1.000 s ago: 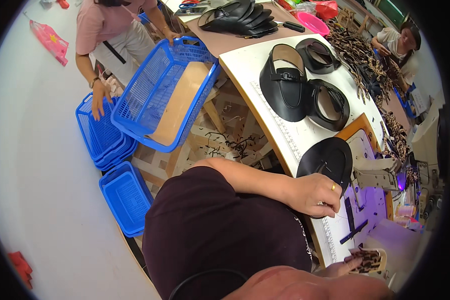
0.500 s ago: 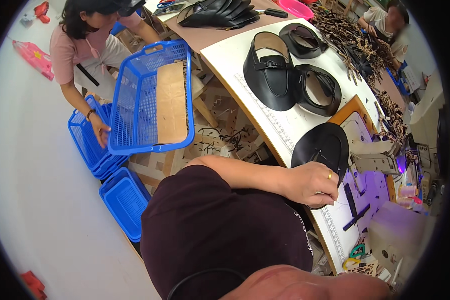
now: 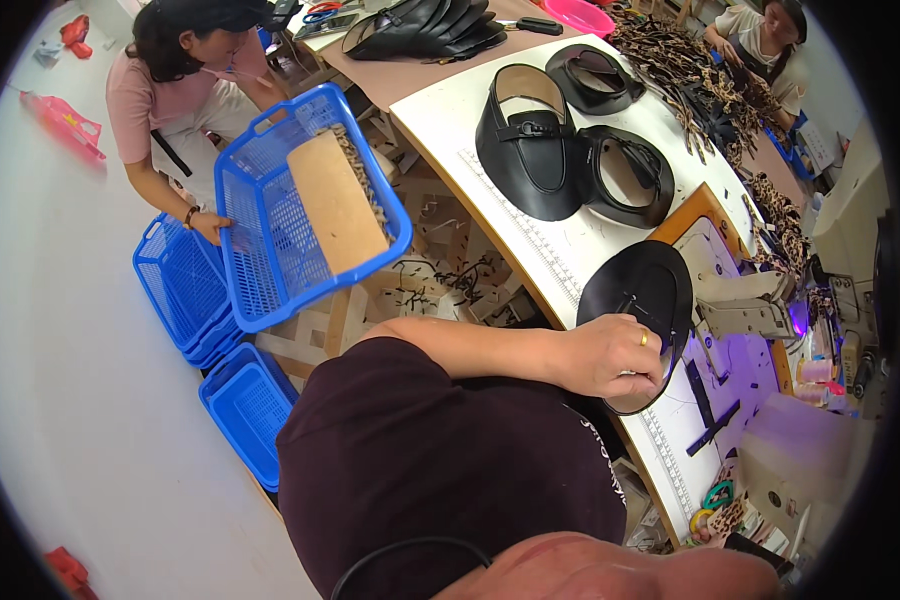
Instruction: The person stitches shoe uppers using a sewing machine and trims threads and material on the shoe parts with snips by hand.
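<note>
My left hand (image 3: 618, 357) is closed, with a ring on one finger. It lies over the near end of a black leather shoe upper (image 3: 660, 270) at the edge of the white table (image 3: 435, 110). The curled fingers hide whatever is between them, and the upper's opening is partly covered. Thin threads show on the upper's surface. Just beyond it, two finished-looking black uppers with buckled straps (image 3: 530, 150) (image 3: 625, 178) stand side by side, and another black upper (image 3: 595, 80) sits behind them. My right hand is out of sight.
A sewing machine (image 3: 745, 300) with a purple-lit bed is right of the upper; black strips (image 3: 712, 428) lie nearby. Leopard-print strips (image 3: 670, 50) heap behind. At left, a person in pink (image 3: 145, 95) grips a blue basket (image 3: 255, 320) near stacked blue baskets (image 3: 170, 270). Another person sits far right.
The person in pink has taken hold of the blue basket's left rim, and the basket has tilted and turned. My left hand stays over the upper, its fingers slightly shifted.
</note>
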Tool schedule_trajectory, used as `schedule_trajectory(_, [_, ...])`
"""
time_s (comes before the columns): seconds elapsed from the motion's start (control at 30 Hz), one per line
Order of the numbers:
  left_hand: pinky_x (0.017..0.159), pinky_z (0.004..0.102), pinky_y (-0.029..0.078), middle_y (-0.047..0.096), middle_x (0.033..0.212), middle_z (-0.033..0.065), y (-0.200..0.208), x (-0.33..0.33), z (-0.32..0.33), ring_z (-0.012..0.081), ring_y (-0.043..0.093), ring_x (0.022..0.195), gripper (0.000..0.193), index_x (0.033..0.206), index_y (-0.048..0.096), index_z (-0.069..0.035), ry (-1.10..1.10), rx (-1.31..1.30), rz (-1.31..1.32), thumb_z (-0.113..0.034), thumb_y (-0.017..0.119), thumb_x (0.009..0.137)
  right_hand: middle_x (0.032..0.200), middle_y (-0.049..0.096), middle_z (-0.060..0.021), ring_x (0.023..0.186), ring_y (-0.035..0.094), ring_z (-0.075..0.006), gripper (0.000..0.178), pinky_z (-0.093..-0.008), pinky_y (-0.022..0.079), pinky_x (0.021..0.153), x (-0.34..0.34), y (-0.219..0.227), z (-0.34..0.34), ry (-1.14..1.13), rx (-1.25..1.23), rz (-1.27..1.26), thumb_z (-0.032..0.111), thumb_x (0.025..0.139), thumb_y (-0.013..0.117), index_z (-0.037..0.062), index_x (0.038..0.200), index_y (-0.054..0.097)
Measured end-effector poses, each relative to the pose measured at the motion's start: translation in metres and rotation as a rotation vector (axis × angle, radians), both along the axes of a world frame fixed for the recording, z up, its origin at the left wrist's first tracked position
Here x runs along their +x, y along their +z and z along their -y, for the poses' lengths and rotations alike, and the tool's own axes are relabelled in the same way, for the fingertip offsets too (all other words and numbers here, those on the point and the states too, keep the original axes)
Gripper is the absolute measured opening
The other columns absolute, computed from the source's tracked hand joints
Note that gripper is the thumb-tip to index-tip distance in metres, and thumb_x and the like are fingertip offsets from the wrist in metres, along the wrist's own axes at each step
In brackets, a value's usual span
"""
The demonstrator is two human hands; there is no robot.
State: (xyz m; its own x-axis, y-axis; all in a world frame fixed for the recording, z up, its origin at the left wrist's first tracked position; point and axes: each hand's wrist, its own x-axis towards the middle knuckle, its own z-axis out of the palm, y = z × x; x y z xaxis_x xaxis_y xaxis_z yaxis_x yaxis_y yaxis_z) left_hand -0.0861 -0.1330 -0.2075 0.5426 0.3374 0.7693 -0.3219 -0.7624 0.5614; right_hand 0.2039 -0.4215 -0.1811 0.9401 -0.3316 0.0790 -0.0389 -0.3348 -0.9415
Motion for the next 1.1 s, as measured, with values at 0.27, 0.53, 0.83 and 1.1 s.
schedule_trajectory(0.27, [0.064,0.0328,0.041,0.056,0.073,0.0003,-0.014,-0.003,-0.004,0.0194,0.057,0.07,0.007,0.077,0.061,-0.011,0.028,-0.042,-0.012,-0.016,0.066,0.077,0.091,0.061,-0.0165,0.074,0.055,-0.0234,0.027,-0.0335,0.047,0.062,0.065,-0.052,0.044,0.43,-0.296,0.515,0.019,0.083,0.063,-0.0071,0.087,0.066])
schedule_trajectory(0.53, [0.063,0.0327,0.04,0.057,0.074,-0.0001,-0.016,-0.018,-0.007,0.019,0.057,0.071,0.007,0.078,0.061,-0.011,0.03,-0.029,-0.002,-0.016,0.066,0.077,0.09,0.061,-0.0158,0.074,0.054,-0.0238,0.025,-0.0351,0.048,0.062,0.098,-0.076,0.066,0.485,-0.273,0.752,0.018,0.082,0.065,-0.0071,0.084,0.067])
schedule_trajectory(0.83, [0.063,0.0337,0.04,0.058,0.073,-0.0004,-0.018,-0.027,-0.007,0.0192,0.058,0.071,0.006,0.077,0.062,-0.013,0.023,-0.048,-0.005,-0.018,0.065,0.079,0.091,0.061,-0.0155,0.074,0.054,-0.0244,0.025,-0.0364,0.048,0.063,0.028,-0.028,0.009,0.163,-0.138,0.31,0.018,0.081,0.065,-0.0071,0.085,0.066])
schedule_trajectory(1.1, [0.063,0.0338,0.039,0.057,0.072,0.0,-0.022,-0.037,-0.01,0.0195,0.057,0.07,0.006,0.077,0.062,-0.013,0.014,-0.062,-0.007,-0.019,0.065,0.078,0.091,0.061,-0.0163,0.074,0.054,-0.0268,0.025,-0.0405,0.049,0.066,-0.018,-0.015,-0.019,-0.056,-0.043,0.083,0.017,0.08,0.066,-0.007,0.085,0.066])
